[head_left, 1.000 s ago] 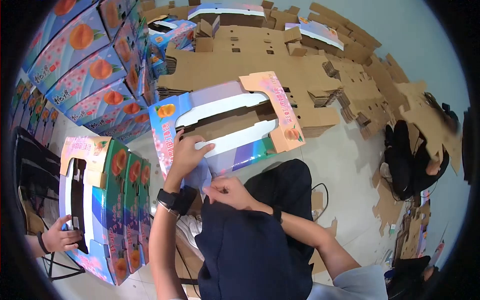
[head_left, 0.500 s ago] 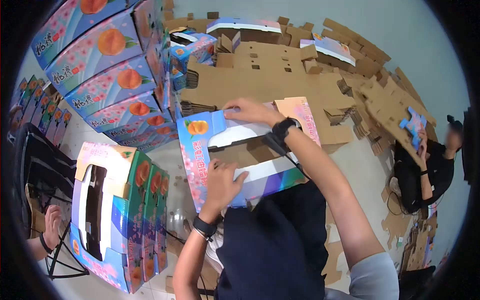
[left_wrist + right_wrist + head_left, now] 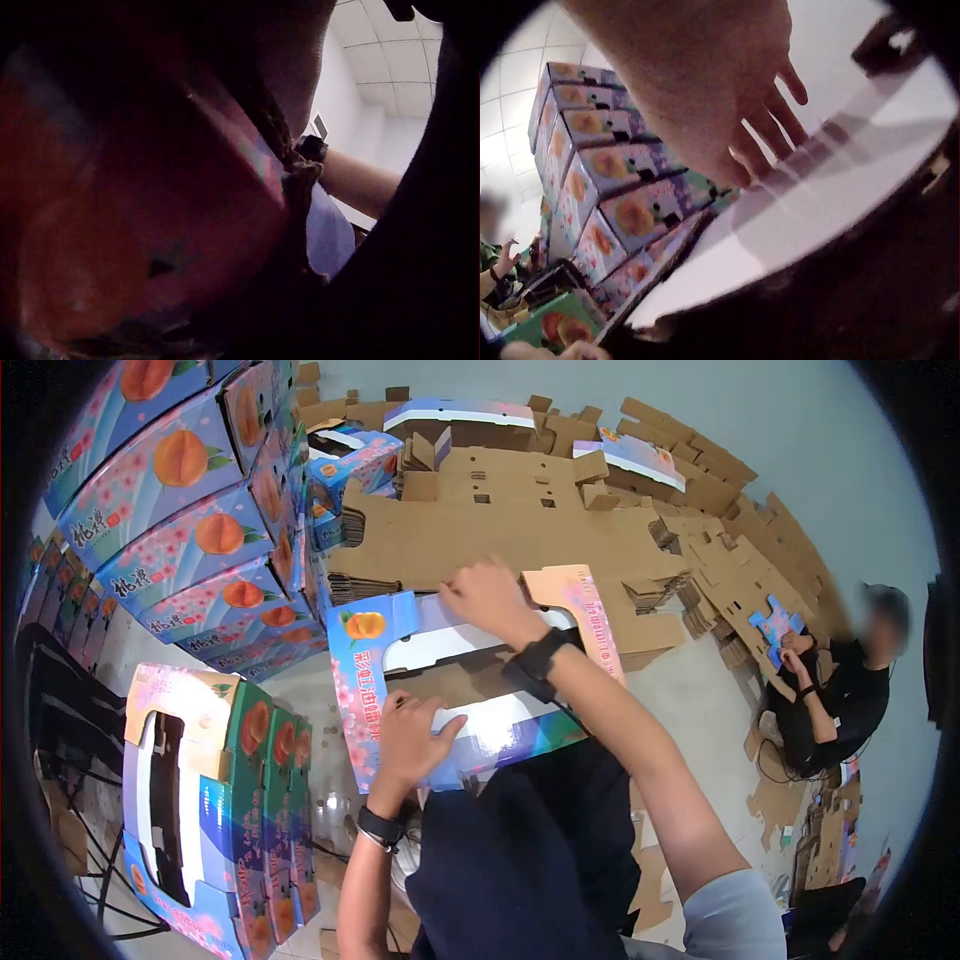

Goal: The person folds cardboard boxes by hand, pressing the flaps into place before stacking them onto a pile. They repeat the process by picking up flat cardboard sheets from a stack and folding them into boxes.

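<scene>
Between and beneath the two hands: printed carton (image 3: 357,690), window upward, long white panels along its opening, near side against the dark-clothed lap (image 3: 520,850).

Left hand (image 3: 415,742) on the carton's near left part, at the opening's rim. Open, thumb spread from loosely bent fingers; whether fingertips hook under the rim, cannot tell. Left wrist view mostly dark.

Right hand (image 3: 485,600) (image 3: 705,90) at the far long side. Open, fingers straight and slightly apart, tips touching the panel, gripping nothing. Dark band (image 3: 535,662) on that wrist.

Beyond right hand: flat brown cardboard (image 3: 510,530), piled. Up and left of both hands: tall stack of peach-print boxes (image 3: 180,510). Left of left hand: upright cartons (image 3: 220,810), side by side. Well right of both: seated person (image 3: 850,690) in dark clothes, holding a blue-pink piece (image 3: 775,625).
</scene>
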`<state>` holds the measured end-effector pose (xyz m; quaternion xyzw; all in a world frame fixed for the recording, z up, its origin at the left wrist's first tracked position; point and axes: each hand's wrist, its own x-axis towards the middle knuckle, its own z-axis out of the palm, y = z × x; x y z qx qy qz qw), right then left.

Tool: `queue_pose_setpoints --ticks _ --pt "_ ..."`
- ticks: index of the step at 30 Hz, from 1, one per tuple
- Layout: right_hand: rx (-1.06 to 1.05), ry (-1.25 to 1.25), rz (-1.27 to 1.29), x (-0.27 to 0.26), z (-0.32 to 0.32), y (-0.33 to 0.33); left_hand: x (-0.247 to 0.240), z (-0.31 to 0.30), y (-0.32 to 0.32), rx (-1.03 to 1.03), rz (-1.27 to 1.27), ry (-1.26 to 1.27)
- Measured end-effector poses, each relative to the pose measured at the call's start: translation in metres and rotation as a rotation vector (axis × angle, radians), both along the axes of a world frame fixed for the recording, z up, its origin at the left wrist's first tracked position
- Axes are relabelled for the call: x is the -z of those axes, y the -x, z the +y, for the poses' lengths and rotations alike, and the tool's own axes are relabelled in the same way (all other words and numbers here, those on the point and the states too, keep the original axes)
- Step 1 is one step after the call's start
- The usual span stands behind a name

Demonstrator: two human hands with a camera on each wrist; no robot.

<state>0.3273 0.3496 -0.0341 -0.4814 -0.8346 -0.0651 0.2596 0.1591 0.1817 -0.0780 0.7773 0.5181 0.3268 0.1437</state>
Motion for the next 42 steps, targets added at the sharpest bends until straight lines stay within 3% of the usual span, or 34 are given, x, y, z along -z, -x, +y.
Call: queue_pose_setpoints --ticks 2,4,7,10,11,12,14,16,18,20,22,24,25,27,30,32,34,36,38,39,40,42 --pt "-0.094 -0.149 -0.085 -0.015 -0.003 -0.042 -0.004 -0.003 -0.001 0.000 -0.018 -0.053" --pt "0.125 0.115 -0.488 -0.034 -0.005 -0.076 -0.006 -0.004 -0.003 0.009 -0.029 -0.111" --pt "0.218 0.311 -0.496 -0.047 -0.009 -0.090 -0.002 -0.007 -0.007 0.028 -0.042 -0.180" --pt "0.191 0.149 -0.679 -0.053 -0.004 -0.085 -0.001 -0.011 -0.007 0.040 -0.017 -0.163" --pt "0.176 0.323 -0.709 -0.061 0.006 -0.087 0.000 -0.010 -0.006 0.042 -0.009 -0.167" --pt "0.175 0.322 -0.702 -0.067 0.018 -0.095 0.002 -0.010 -0.005 0.038 -0.032 -0.197" --pt "0.018 0.796 -0.010 -0.067 0.041 -0.124 0.003 -0.011 -0.002 0.032 -0.056 -0.222" --pt "-0.043 0.799 0.089 -0.087 0.020 -0.136 -0.001 -0.009 -0.002 0.000 -0.003 -0.110" --pt "0.053 -0.061 -0.081 -0.097 -0.019 -0.141 -0.002 -0.012 -0.001 -0.011 -0.009 -0.119" --pt "0.067 -0.174 -0.346 -0.098 -0.072 -0.138 0.000 -0.013 0.000 -0.023 -0.011 -0.124" --pt "-0.122 -0.217 -0.587 -0.078 -0.142 -0.116 0.002 -0.014 -0.002 0.013 0.006 -0.250" --pt "-0.340 -0.045 -0.311 -0.056 -0.185 -0.103 -0.018 -0.017 -0.003 0.064 0.068 -0.203" --pt "-0.328 -0.042 -0.304 -0.048 -0.188 -0.112 -0.030 -0.021 -0.002 0.107 0.134 -0.163" --pt "0.044 0.401 -0.462 -0.028 -0.188 -0.138 -0.050 -0.030 0.002 0.166 0.231 -0.059" --pt "0.157 0.349 -0.695 -0.042 -0.203 -0.178 -0.077 -0.051 0.014 0.204 0.344 0.102" --pt "0.178 0.604 -0.715 -0.063 -0.224 -0.200 -0.092 -0.069 0.037 0.182 0.276 0.052" --pt "0.042 0.615 -0.644 -0.048 -0.235 -0.241 -0.091 -0.082 0.064 0.148 0.555 0.166" --pt "0.005 0.656 -0.553 -0.040 -0.246 -0.242 -0.077 -0.091 0.068 0.044 0.516 0.017" --pt "-0.054 0.465 -0.265 -0.024 -0.257 -0.225 -0.064 -0.093 0.062 0.048 0.578 -0.003" --pt "0.153 0.554 -0.231 -0.025 -0.260 -0.212 -0.067 -0.092 0.059 0.084 0.505 -0.017" --pt "0.142 0.552 -0.217 -0.023 -0.258 -0.208 -0.065 -0.088 0.061 0.077 0.521 -0.017" --pt "0.222 0.283 0.149 -0.022 -0.253 -0.206 -0.056 -0.073 0.066 0.128 0.390 0.083"
